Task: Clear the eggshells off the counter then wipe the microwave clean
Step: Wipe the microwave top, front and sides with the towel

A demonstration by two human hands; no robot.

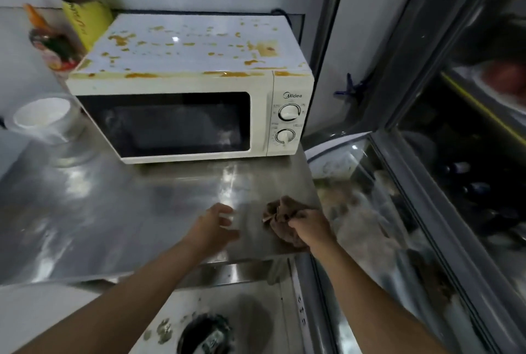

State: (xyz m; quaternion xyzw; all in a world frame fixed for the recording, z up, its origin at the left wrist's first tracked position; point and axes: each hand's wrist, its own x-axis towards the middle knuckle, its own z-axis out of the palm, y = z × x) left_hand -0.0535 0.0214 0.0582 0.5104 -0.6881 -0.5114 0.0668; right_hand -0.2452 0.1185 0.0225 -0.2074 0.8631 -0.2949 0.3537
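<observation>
The right hand (308, 225) grips a crumpled brown cloth (281, 218), fingers curled round it, and holds it against the steel counter (113, 211) in front of the microwave (187, 88), below its control panel and close to the counter's right edge. The left hand (215, 225) hovers just left of the cloth, fingers loosely spread and slightly bent, holding nothing; whether it touches the counter cannot be told. The microwave stands at the back of the counter with its door closed. Its white top is spattered with orange-brown stains, which also run along the upper front edge above the door. Two round dials (289, 112) sit one above the other on its right-hand panel. No eggshells are visible on the counter in front of the microwave. Left of the microwave stands a white bowl (42, 114) on a clear stand. Behind the microwave's left rear corner stand a yellow cup (86, 19) and a blurred red and green packet (55, 48). Right of the microwave runs a glass display case (398, 211). Below the counter's front edge, a dark round bin (206, 335) is in view.
</observation>
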